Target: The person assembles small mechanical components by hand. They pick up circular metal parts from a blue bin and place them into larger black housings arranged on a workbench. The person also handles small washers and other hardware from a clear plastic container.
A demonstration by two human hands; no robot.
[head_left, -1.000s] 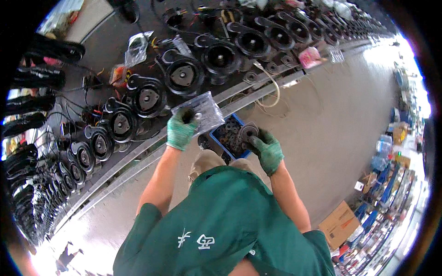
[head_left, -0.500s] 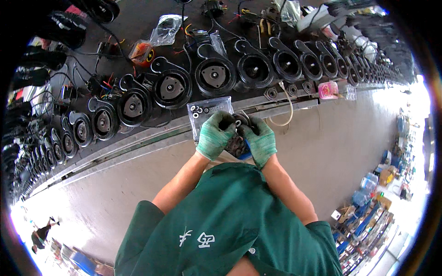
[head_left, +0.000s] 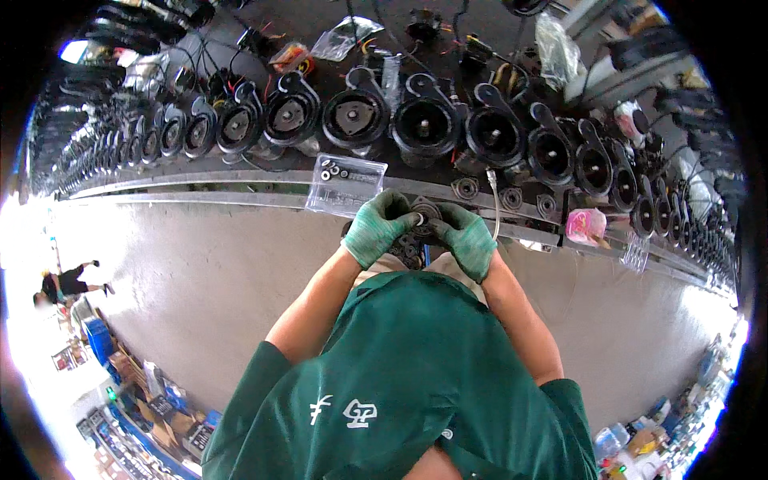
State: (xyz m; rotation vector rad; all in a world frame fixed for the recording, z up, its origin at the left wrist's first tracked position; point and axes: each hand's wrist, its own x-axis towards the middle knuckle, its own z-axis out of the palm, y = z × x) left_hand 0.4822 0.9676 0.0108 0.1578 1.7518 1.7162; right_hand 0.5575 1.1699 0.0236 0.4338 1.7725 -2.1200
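Note:
Both my hands wear green knit gloves and meet in front of my chest. My left hand (head_left: 376, 230) pinches a small pale ring (head_left: 419, 218), which sits against the face of a dark round metal flange plate (head_left: 430, 210). Gripping that plate from the other side is my right hand (head_left: 470, 240), its fingers partly hidden behind the part. Just beyond my left hand lies a clear plastic tray (head_left: 358, 192) with several small rings (head_left: 329, 170) in it. Below my hands, a cluster of dark parts (head_left: 410, 250) shows above my lap, partly covered.
Black round housings (head_left: 352, 118) stand in a long row along the bench. Similar flange plates (head_left: 466, 189) lie near its edge, beside a pale hose (head_left: 495, 200) and a pink container (head_left: 586, 226). Wires and plastic bags (head_left: 558, 50) lie behind. Far left, another person (head_left: 68, 284) is seen.
The view has turned, so the bench runs more level. Between my hands, the flange plate now shows more of its face, with the small ring held against it.

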